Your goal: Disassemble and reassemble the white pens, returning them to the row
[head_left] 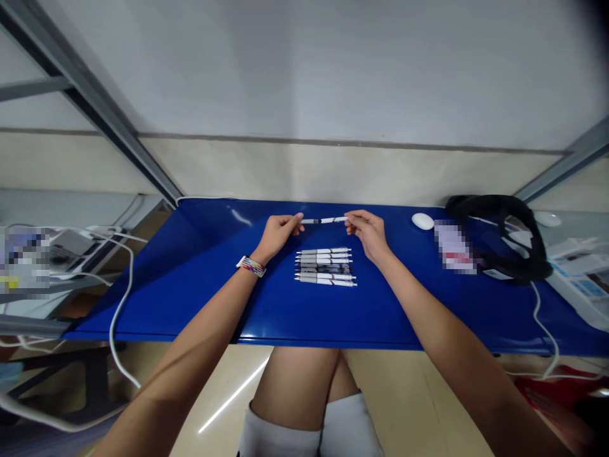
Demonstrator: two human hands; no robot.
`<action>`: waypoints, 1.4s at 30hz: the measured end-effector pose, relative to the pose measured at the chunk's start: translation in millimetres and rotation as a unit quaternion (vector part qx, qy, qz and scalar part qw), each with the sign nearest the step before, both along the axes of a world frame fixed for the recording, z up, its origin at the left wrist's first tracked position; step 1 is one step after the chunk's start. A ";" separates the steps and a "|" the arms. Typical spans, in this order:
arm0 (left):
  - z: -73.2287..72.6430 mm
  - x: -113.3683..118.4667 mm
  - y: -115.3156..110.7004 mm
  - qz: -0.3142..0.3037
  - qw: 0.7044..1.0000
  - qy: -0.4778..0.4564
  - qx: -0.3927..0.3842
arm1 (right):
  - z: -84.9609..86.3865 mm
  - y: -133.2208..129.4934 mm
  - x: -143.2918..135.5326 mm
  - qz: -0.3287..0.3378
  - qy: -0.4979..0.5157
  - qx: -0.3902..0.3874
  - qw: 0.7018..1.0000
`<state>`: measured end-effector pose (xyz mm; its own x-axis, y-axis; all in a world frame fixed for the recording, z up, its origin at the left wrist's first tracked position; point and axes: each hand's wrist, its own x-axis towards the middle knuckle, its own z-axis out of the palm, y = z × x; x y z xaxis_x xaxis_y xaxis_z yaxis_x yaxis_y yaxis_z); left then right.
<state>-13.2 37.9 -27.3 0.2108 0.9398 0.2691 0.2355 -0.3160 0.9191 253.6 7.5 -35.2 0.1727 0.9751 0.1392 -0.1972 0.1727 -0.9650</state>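
Between my two hands a white pen (328,221) with a dark band near its middle is held level above the blue tabletop. My left hand (281,233) pinches its left end, and a colourful band circles that wrist. The right end is pinched by my right hand (367,230). Just below, on the table, several white and grey pens (328,259) lie side by side in a stack of rows, tips to the left. One row among them looks darker. Fingertips hide both ends of the held pen.
The blue table (200,266) has a white oval object (422,221), a blurred-out packet (454,247) and a black headband-like device (537,254) on its right side. A white cable (124,292) hangs over the left edge. Metal posts (114,114) rise at both sides.
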 end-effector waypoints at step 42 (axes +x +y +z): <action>-0.1 1.6 0.5 -0.061 0.992 -0.110 -0.030 | -2.4 -1.6 4.5 0.058 -0.040 0.015 0.997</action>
